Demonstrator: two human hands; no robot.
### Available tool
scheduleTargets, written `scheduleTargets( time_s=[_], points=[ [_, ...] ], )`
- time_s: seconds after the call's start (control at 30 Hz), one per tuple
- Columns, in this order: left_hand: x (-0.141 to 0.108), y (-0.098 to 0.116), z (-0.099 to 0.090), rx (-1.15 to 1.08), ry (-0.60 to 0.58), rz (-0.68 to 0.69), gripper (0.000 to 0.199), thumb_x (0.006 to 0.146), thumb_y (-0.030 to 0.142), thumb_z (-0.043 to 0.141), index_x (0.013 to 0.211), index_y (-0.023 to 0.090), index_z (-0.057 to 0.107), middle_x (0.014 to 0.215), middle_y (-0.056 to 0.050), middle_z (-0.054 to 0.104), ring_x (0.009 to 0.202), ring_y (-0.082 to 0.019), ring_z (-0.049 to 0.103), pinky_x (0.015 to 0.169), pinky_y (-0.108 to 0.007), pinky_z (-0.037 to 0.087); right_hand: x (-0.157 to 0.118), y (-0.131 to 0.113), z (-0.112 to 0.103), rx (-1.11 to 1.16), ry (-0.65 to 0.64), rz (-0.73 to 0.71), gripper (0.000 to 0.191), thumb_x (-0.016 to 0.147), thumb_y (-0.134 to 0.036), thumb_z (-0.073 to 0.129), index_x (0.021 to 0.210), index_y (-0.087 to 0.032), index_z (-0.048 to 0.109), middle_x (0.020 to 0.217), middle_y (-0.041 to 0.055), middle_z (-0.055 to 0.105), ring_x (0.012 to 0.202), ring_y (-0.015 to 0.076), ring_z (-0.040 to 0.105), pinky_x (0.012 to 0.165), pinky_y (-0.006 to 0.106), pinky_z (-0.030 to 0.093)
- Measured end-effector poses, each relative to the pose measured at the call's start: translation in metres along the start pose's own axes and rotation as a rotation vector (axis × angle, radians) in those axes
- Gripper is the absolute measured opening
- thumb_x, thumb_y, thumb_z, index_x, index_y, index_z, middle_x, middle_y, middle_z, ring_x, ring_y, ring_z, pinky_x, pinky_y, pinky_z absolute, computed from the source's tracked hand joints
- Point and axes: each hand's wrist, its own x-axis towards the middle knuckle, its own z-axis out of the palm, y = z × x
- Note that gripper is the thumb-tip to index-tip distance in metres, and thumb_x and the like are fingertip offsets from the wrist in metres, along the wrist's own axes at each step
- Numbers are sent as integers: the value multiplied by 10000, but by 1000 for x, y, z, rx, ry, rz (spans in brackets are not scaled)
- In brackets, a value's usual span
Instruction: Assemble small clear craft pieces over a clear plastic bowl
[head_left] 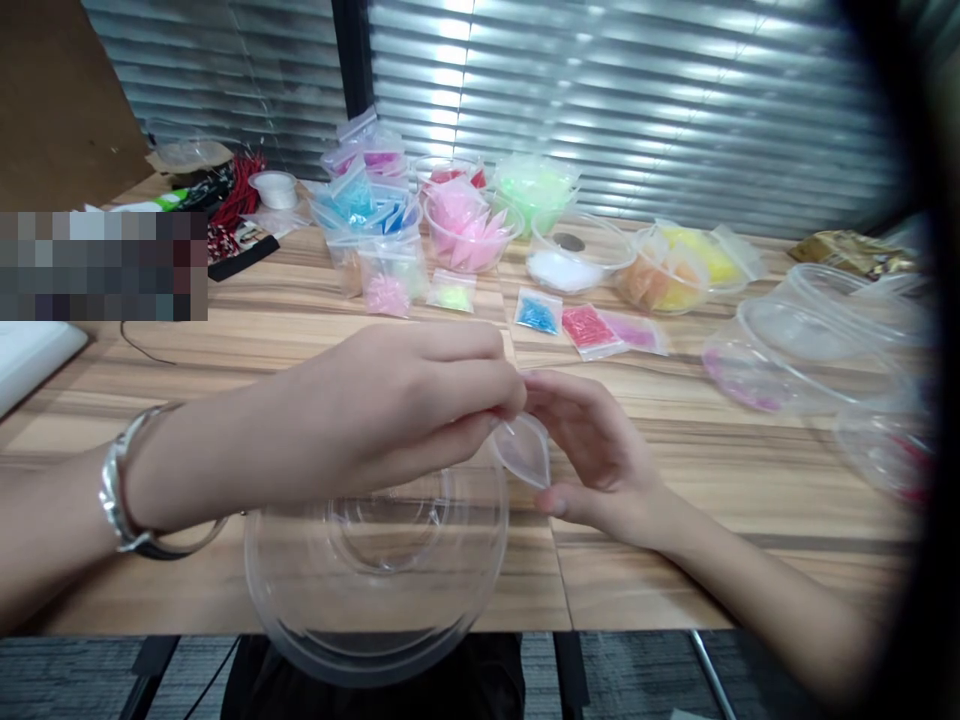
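A small clear plastic bag (523,450), its mouth spread in a leaf shape, is between my hands just right of a large clear plastic bowl (281,600). My left hand (405,410) reaches across above the bowl, its fingertips pinched at the bag's upper edge; the fingers hide part of the bag. On the other side, my right hand (600,460) curves around the bag, with the thumb at its lower corner and the fingers near the left fingertips. I see nothing inside the bowl, which sits at the table's front edge.
Bowls of pink packets (469,225), green packets (536,190) and orange packets (660,275) line the back. Before them lie small bags of blue beads (538,313) and red beads (589,328). Clear bowls (817,340) stand right; red cords (244,190) lie back left.
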Motion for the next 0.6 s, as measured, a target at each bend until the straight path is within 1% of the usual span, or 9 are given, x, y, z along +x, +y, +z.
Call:
scheduleTargets(
  time_s=[0.1,0.2,0.37,0.5,0.6],
  points=[
    [1,3,7,85,28,0,179,926,135,467,932,122,645,863,-38,619,736,-93,548,636,-206,398,-1,1,1,-1,7,-4,742,764,-240,775,1401,-381,421,1317,-9,517,1234,161,485,1107,292,390],
    [3,6,10,107,23,5,216,919,107,444,910,97,660,833,-46,612,713,-98,547,616,-209,400,-1,0,1,-10,11,1,742,765,-240,774,1401,-385,420,1337,-16,497,1241,151,477,1109,269,384],
    [6,6,10,105,13,-4,245,925,104,428,888,97,669,815,-41,611,690,-94,539,593,-207,389,-1,-2,2,-19,6,-4,744,765,-226,774,1401,-377,419,1337,-18,496,1246,142,471,1110,253,379],
    [5,5,9,93,14,5,214,933,127,454,894,104,663,836,-39,626,702,-90,546,608,-203,392,-1,-1,1,-16,4,-8,750,764,-230,776,1404,-378,415,1358,-15,484,1255,148,465,1112,264,378],
    [4,5,8,41,28,-9,181,940,151,475,891,124,646,860,-29,636,723,-77,555,624,-185,396,-1,0,1,-18,4,-10,756,762,-228,777,1405,-387,412,1352,-16,490,1254,147,469,1112,269,380]
  ],
)
